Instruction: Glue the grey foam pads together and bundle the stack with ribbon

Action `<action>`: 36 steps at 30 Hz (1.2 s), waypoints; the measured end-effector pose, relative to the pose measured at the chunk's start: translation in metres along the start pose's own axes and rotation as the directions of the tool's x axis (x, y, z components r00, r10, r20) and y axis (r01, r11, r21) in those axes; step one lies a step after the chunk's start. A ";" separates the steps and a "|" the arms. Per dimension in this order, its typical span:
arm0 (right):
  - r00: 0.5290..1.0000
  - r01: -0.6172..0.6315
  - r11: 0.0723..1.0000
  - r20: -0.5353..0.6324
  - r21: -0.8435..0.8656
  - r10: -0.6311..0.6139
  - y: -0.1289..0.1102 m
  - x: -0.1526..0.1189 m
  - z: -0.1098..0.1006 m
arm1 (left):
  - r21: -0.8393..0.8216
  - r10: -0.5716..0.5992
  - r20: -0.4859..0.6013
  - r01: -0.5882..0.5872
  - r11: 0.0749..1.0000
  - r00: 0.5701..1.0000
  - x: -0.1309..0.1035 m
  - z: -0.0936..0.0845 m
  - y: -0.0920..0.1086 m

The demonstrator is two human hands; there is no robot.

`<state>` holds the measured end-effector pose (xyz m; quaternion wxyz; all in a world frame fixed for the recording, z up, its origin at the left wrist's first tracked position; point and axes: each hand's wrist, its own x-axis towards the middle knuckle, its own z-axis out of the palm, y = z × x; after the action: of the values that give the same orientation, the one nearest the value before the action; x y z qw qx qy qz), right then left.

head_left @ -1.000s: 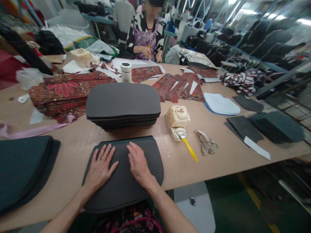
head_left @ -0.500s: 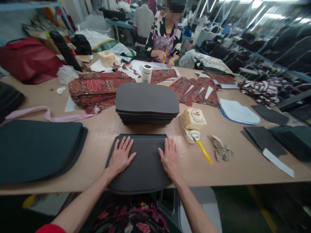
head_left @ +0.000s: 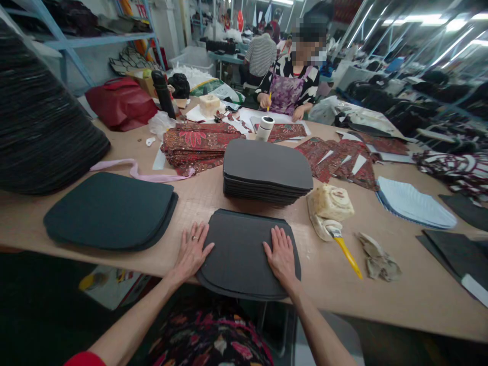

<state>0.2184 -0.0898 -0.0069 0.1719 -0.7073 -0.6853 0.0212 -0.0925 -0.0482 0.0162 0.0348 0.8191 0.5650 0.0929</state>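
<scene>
Directly in front of me a dark grey panel with rounded corners lies on at least one more like it, by the table's front edge. My left hand is spread at the panel's left edge, fingers apart, with a ring on one finger. On the right part of the panel my right hand lies flat, fingers stretched out. Neither hand grips anything. Just beyond stands a thick stack of grey panels. To the left lies a low pile of dark green-black panels.
A yellow-handled brush leans on a glue-coated block, beside a crumpled rag. Patterned red pieces and a white bottle lie behind the stack. A tall dark stack rises at left. A co-worker sits opposite.
My view has swung left, so the table's contents appear further right. My left hand has slid outward to the panel's left edge; my right hand still lies on the panel.
</scene>
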 end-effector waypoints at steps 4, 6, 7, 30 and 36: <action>0.999 0.013 0.994 0.048 -0.112 -0.008 -0.015 0.009 -0.009 | -0.021 -0.047 -0.059 0.046 0.999 0.997 0.012 -0.009 0.011; 0.996 0.064 0.991 0.067 -0.118 -0.057 -0.031 0.020 -0.008 | -0.043 0.055 -0.051 -0.057 0.997 0.997 0.028 -0.010 0.033; 0.992 0.099 0.989 0.082 -0.110 -0.091 -0.040 0.026 -0.006 | -0.055 0.121 -0.042 -0.123 0.991 0.992 0.037 -0.009 0.045; 0.989 0.087 0.989 0.131 -0.119 -0.071 -0.028 -0.008 -0.023 | -0.142 0.376 0.081 -0.363 0.921 0.923 -0.007 -0.015 0.083; 0.985 0.066 0.995 0.162 -0.073 -0.053 -0.062 -0.009 -0.012 | -0.131 0.366 0.137 -0.350 0.928 0.920 -0.011 0.001 0.083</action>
<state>0.1612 -0.1009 0.0196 0.0893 -0.6887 -0.7181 0.0458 -0.0195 -0.0880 0.0278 0.1046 0.9105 0.3953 0.0612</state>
